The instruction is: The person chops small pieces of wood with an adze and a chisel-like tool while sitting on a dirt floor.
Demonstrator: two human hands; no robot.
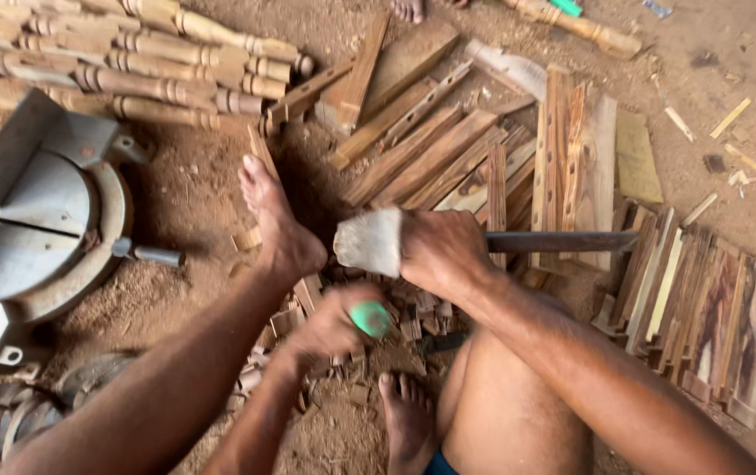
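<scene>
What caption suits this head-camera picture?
Right hand grips a pale-headed mallet; left hand holds a green-handled tool over wood offcuts.

- Bare dirt (193,189) lies open between the saw (30,220) and the raised foot (277,220).
- Plank piles (474,158) crowd the ground beyond both hands.
- Wood scraps (307,303) clutter the ground beneath them.

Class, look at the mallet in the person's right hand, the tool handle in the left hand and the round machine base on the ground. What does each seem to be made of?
Mallet: pale, rough, battered wood, probably unfinished; its shaft is darker.
Tool handle: smooth glossy green, likely plastic.
Machine base: grey, dull metal, dusty, with a cut slot.
</scene>
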